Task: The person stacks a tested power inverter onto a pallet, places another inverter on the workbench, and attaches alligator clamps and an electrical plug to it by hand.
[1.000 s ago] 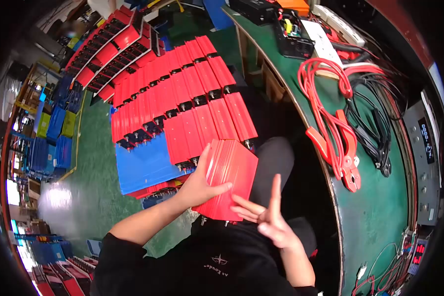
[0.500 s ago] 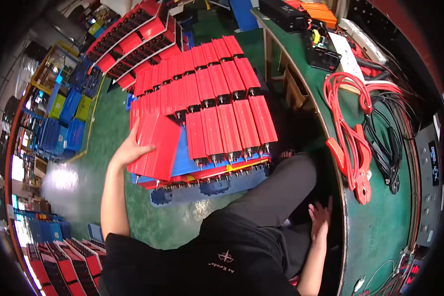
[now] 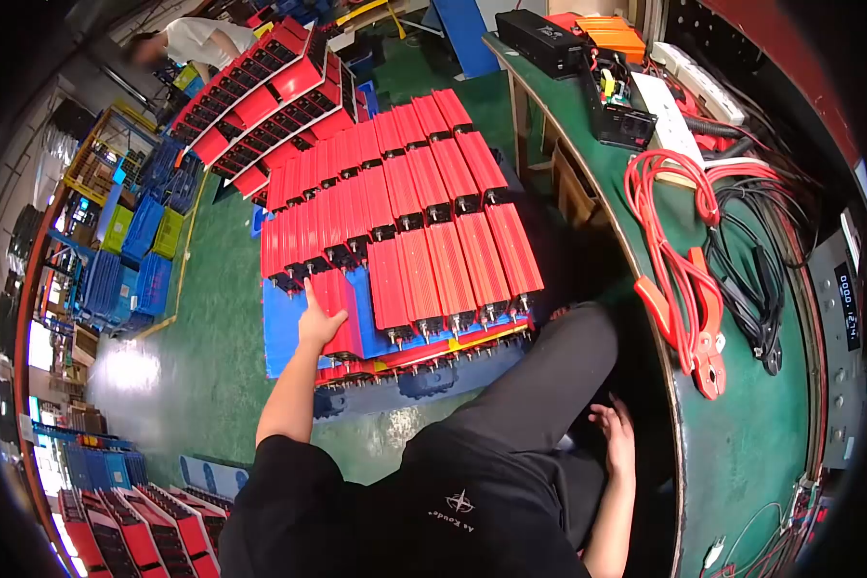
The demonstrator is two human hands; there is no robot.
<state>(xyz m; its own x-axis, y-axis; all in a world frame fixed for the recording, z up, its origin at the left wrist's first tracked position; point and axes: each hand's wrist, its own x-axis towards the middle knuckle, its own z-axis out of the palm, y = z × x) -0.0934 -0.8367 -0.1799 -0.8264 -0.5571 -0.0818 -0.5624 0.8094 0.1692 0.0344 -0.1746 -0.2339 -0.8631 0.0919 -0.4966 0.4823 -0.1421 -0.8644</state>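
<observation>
Rows of red ribbed power inverters (image 3: pixel 405 265) lie side by side on a stack, their terminals facing me. At the front left, one red power inverter (image 3: pixel 335 294) lies flat on a blue sheet (image 3: pixel 284 332). My left hand (image 3: pixel 320 326) is on this inverter, with the index finger along its left side and the thumb across its top; the other fingers are largely hidden. Over by the workbench, my right hand (image 3: pixel 618 433) hangs low beside my leg, fingers apart and holding nothing.
The green workbench (image 3: pixel 742 424) on the right carries red clamp cables (image 3: pixel 708 328), black clamp cables (image 3: pixel 766 299) and an opened black unit (image 3: pixel 621 106). More inverters are stacked at the far left (image 3: pixel 279 96) and lower left (image 3: pixel 144 530). A person (image 3: pixel 197 43) bends behind the far stack.
The inverter in my left hand has gone from tilted at the stack's left edge to flat on the blue sheet, further right. A person has come into view at the back.
</observation>
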